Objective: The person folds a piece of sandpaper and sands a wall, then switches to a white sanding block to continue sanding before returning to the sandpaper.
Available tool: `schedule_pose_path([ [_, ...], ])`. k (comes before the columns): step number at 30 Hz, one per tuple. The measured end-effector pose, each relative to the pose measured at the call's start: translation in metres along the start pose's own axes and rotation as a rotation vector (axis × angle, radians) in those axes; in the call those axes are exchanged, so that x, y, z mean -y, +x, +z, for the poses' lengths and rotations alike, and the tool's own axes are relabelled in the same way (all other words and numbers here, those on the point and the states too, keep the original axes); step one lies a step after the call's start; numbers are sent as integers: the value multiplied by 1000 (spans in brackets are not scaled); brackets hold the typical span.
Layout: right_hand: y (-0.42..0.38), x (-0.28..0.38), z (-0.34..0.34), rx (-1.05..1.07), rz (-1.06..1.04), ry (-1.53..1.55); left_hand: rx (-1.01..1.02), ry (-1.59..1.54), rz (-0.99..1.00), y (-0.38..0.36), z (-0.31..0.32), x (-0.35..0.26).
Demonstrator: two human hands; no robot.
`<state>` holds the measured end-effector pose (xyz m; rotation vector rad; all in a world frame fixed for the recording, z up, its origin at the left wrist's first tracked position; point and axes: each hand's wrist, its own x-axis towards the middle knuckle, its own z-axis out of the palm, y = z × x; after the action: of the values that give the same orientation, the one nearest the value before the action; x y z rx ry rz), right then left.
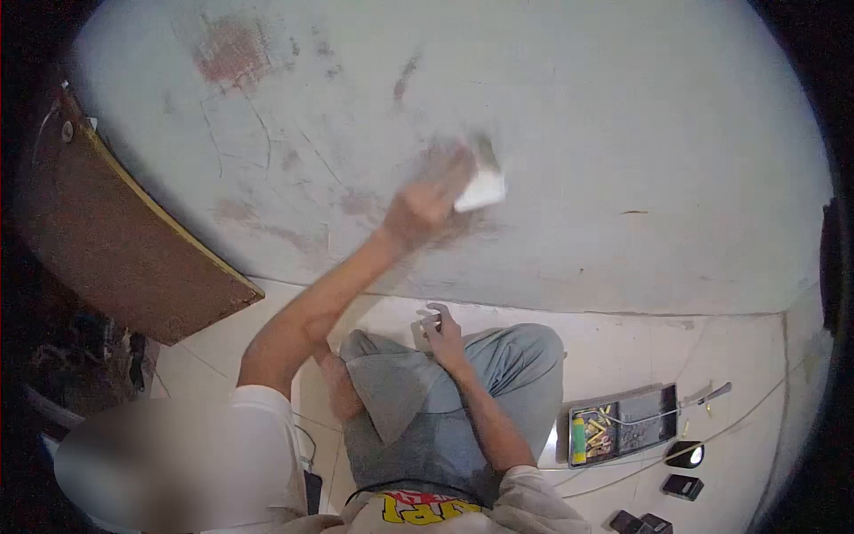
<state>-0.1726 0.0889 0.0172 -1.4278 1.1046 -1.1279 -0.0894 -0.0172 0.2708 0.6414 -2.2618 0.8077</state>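
Raised against the pale wall, my left hand is smeared by motion. It grips a white flat piece, too blurred to tell its kind, which lies at or close to a smudged part of the wall. My right hand rests low over my crossed legs, near the wall's foot. Its fingers are loosely curved with gaps between them, and I make out nothing held there. Grey trousers cover my legs.
Reddish stains mark the upper wall. A brown wooden panel leans at left. On the tiled floor at right lie a dark tray with several small yellow pieces, black boxes and a long pale cable.
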Motion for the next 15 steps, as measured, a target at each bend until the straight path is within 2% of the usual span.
schedule_pose_path([
  [1,1,-1,1,-34,-15,20,26,-70,-15,-25,18,-12],
  [3,2,-3,0,-24,-38,-18,253,-319,-105,-86,54,-46],
  [5,1,-5,-3,-6,-62,-70,476,-301,-59,-113,59,-58],
  [6,1,-6,-2,3,-14,-118,464,-305,-55,-121,57,-63],
  [8,3,-5,-1,4,38,-168,511,-363,-268,-121,34,-72],
  [9,4,-5,-1,31,65,-153,503,-368,-269,-122,23,-77],
  [11,8,-7,-2,58,91,-147,522,-413,-402,-125,4,-83],
  [12,12,-11,-3,79,135,1,516,-418,-401,-127,0,-82],
  [13,13,-7,-4,101,183,149,612,-587,-827,-130,-3,-83],
  [14,13,-4,-5,100,192,141,698,-754,-1262,-135,-5,-86],
  [15,14,-2,-6,46,230,539,702,-767,-1269,-144,-2,-90],
])
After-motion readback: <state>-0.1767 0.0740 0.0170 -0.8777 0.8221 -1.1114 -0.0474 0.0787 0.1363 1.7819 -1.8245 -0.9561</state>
